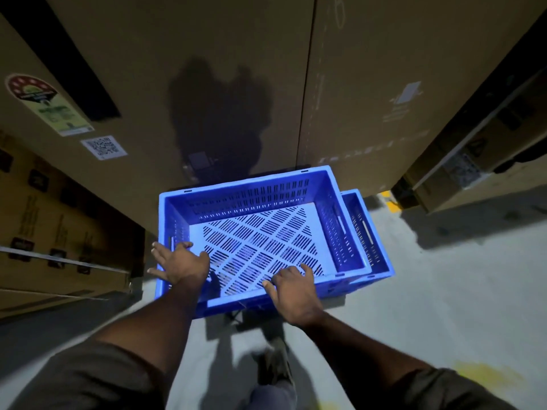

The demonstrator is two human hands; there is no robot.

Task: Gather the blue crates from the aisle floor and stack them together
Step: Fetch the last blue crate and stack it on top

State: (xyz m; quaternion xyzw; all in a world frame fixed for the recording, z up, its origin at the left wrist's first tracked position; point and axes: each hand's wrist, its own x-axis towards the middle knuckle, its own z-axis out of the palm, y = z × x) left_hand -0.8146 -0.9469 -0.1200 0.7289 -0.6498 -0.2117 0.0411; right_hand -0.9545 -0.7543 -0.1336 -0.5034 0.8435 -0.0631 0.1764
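**Two blue crates, both hands on the upper one**

Upper blue crate (260,232) sitting askew on top of a lower blue crate (368,232), offset so the lower one's right wall and rim stick out beyond the upper crate's right side. Both on the pale aisle floor (444,291), right against the tall cardboard boxes (236,69) beyond the upper crate's far wall. Left hand (180,261) at the upper crate's near-left corner, fingers spread wide, laid over the rim, not curled into a grip. Right hand (293,294) on the crate's near rim, fingers loosely open and reaching onto the slotted bottom. Shoe (275,365) on the floor nearer than the crate.
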